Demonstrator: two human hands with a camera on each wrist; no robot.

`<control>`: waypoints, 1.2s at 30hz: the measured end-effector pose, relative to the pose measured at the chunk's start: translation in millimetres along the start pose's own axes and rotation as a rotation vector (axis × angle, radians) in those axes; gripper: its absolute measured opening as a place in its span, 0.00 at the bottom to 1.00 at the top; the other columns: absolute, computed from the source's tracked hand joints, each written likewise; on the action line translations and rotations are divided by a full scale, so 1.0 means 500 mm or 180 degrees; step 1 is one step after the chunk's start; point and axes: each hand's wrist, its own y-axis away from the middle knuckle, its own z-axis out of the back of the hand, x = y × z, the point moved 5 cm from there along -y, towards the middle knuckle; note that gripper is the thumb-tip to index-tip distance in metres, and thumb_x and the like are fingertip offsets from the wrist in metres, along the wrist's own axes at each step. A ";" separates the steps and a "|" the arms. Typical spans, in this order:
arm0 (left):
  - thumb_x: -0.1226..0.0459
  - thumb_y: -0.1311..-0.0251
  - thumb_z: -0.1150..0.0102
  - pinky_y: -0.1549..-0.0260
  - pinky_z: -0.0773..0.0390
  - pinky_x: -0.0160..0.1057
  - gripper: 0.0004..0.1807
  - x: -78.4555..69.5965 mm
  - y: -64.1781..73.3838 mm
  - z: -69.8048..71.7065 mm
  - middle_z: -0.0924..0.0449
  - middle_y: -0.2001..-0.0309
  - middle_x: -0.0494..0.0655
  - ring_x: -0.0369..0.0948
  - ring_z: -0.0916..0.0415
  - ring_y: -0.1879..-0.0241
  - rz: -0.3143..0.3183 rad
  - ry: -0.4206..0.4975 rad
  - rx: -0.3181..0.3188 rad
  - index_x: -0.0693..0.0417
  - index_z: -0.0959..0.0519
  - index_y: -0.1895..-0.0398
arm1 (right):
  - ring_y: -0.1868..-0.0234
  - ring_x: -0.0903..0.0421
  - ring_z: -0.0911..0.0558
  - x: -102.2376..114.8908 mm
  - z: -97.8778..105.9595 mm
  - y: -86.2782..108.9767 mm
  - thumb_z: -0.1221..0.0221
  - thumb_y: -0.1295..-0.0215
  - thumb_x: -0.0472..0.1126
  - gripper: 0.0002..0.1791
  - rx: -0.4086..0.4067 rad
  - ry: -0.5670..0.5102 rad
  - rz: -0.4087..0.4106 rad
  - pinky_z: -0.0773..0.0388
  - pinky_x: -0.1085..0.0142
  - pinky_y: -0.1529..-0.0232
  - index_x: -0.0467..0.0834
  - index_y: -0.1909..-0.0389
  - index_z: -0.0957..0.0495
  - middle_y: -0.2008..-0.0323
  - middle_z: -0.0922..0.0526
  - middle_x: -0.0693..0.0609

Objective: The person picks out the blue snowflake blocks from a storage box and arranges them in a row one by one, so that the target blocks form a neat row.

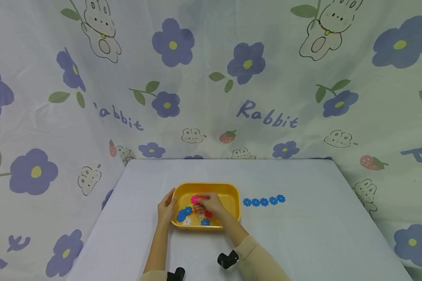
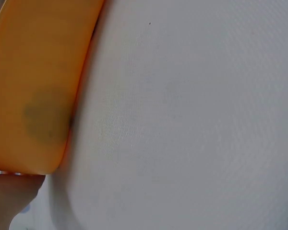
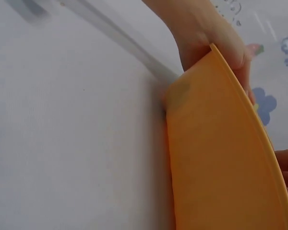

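Observation:
In the head view a yellow tray holds several small flower-shaped pieces. My left hand grips its left end, with the thumb by the rim. My right hand reaches into the tray from the right, fingers bent down among the pieces. A pink flower piece shows right at its fingertips; I cannot tell whether they pinch it. Blue flower pieces, a white flower piece and a red piece lie around the fingers. Both wrist views mostly show the tray's outer wall.
Right of the tray, several blue flower pieces lie in a row on the white table. A patterned cloth with flowers and rabbits hangs behind the table and at its sides.

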 end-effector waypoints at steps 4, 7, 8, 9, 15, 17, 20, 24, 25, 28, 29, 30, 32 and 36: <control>0.71 0.33 0.53 0.37 0.39 0.38 0.24 0.002 -0.001 0.001 0.40 0.32 0.59 0.50 0.45 0.31 0.0021 0.0013 -0.0018 0.64 0.36 0.34 | 0.66 0.42 0.15 0.013 0.028 0.006 0.49 0.34 0.28 0.17 0.0021 0.0088 -0.0002 0.17 0.57 0.62 0.25 0.45 0.28 0.65 0.17 0.31; 0.71 0.33 0.53 0.37 0.39 0.39 0.24 0.003 -0.002 0.001 0.39 0.32 0.58 0.50 0.45 0.31 0.0042 0.0009 -0.0034 0.63 0.35 0.34 | 0.63 0.41 0.15 0.025 0.049 0.014 0.49 0.32 0.30 0.17 0.0014 0.0233 -0.0011 0.17 0.58 0.61 0.27 0.44 0.28 0.65 0.17 0.34; 0.71 0.33 0.53 0.37 0.39 0.39 0.24 0.003 -0.002 0.002 0.39 0.32 0.59 0.50 0.45 0.31 0.0035 0.0000 -0.0026 0.64 0.36 0.34 | 0.63 0.42 0.15 0.030 0.056 0.017 0.49 0.32 0.30 0.18 0.0005 0.0257 -0.0013 0.17 0.59 0.60 0.28 0.44 0.28 0.64 0.16 0.35; 0.70 0.33 0.53 0.37 0.39 0.39 0.24 0.003 -0.003 0.002 0.39 0.32 0.58 0.49 0.45 0.31 0.0045 0.0000 -0.0032 0.63 0.36 0.34 | 0.62 0.42 0.15 0.036 0.062 0.021 0.49 0.32 0.31 0.18 -0.0007 0.0272 -0.0023 0.17 0.60 0.60 0.29 0.44 0.28 0.64 0.16 0.35; 0.70 0.32 0.53 0.37 0.39 0.39 0.24 0.005 -0.004 0.002 0.39 0.32 0.57 0.47 0.43 0.32 0.0083 -0.0022 -0.0020 0.61 0.35 0.33 | 0.62 0.43 0.15 0.067 0.084 0.033 0.48 0.33 0.31 0.18 -0.0082 0.0200 0.0062 0.21 0.52 0.52 0.27 0.45 0.29 0.60 0.18 0.32; 0.70 0.32 0.54 0.37 0.38 0.39 0.24 0.005 -0.004 0.002 0.39 0.32 0.57 0.47 0.43 0.32 0.0090 -0.0026 -0.0007 0.61 0.36 0.33 | 0.62 0.42 0.15 0.069 0.088 0.035 0.47 0.34 0.30 0.17 -0.0112 0.0261 0.0078 0.23 0.50 0.51 0.26 0.46 0.28 0.61 0.18 0.32; 0.70 0.32 0.54 0.37 0.38 0.40 0.24 0.005 -0.003 0.002 0.39 0.32 0.57 0.48 0.43 0.32 0.0103 -0.0033 0.0005 0.61 0.36 0.33 | 0.63 0.43 0.15 0.060 0.093 0.030 0.45 0.35 0.31 0.16 -0.0214 0.0478 0.0053 0.19 0.53 0.55 0.28 0.49 0.25 0.65 0.16 0.35; 0.70 0.32 0.54 0.37 0.39 0.40 0.24 0.006 -0.002 0.002 0.39 0.32 0.57 0.48 0.43 0.32 0.0101 -0.0037 0.0001 0.61 0.36 0.33 | 0.67 0.47 0.14 0.041 0.096 0.022 0.41 0.38 0.32 0.12 -0.0509 0.0881 0.0023 0.16 0.63 0.63 0.30 0.55 0.21 0.69 0.16 0.42; 0.70 0.32 0.54 0.37 0.39 0.40 0.24 0.006 -0.002 0.001 0.39 0.32 0.57 0.48 0.43 0.32 0.0101 -0.0038 0.0004 0.61 0.36 0.33 | 0.68 0.49 0.15 0.038 0.096 0.020 0.40 0.39 0.32 0.11 -0.0615 0.1006 0.0053 0.16 0.65 0.64 0.31 0.56 0.20 0.68 0.16 0.43; 0.70 0.32 0.54 0.36 0.39 0.41 0.24 0.006 0.000 0.000 0.39 0.32 0.57 0.48 0.44 0.31 0.0109 -0.0042 0.0023 0.62 0.36 0.33 | 0.66 0.51 0.18 0.033 0.089 0.019 0.39 0.42 0.32 0.10 -0.0875 0.1373 0.0186 0.17 0.64 0.62 0.32 0.60 0.18 0.66 0.17 0.44; 0.70 0.32 0.54 0.36 0.39 0.41 0.24 0.006 0.000 0.000 0.40 0.32 0.57 0.48 0.44 0.31 0.0116 -0.0040 0.0028 0.62 0.36 0.33 | 0.66 0.51 0.19 0.033 0.085 0.020 0.38 0.42 0.32 0.09 -0.0919 0.1482 0.0243 0.17 0.64 0.61 0.33 0.61 0.18 0.66 0.17 0.45; 0.70 0.32 0.54 0.36 0.39 0.41 0.24 0.006 0.001 0.000 0.40 0.32 0.57 0.48 0.45 0.31 0.0123 -0.0038 0.0031 0.62 0.36 0.33 | 0.66 0.52 0.20 0.034 0.079 0.020 0.38 0.43 0.32 0.09 -0.0935 0.1576 0.0303 0.17 0.63 0.61 0.33 0.61 0.17 0.66 0.17 0.45; 0.70 0.32 0.54 0.36 0.39 0.41 0.24 0.006 0.001 0.000 0.40 0.31 0.57 0.48 0.45 0.31 0.0129 -0.0024 0.0028 0.62 0.37 0.33 | 0.67 0.53 0.21 0.035 0.064 0.021 0.37 0.43 0.32 0.08 -0.0874 0.1666 0.0405 0.18 0.64 0.63 0.32 0.63 0.17 0.68 0.17 0.45; 0.70 0.32 0.54 0.36 0.40 0.41 0.24 0.005 0.000 0.001 0.40 0.31 0.56 0.48 0.45 0.31 0.0121 0.0013 -0.0001 0.61 0.36 0.33 | 0.73 0.57 0.23 0.035 0.028 0.021 0.37 0.46 0.30 0.08 -0.0511 0.1650 0.0589 0.19 0.69 0.70 0.30 0.65 0.18 0.72 0.18 0.46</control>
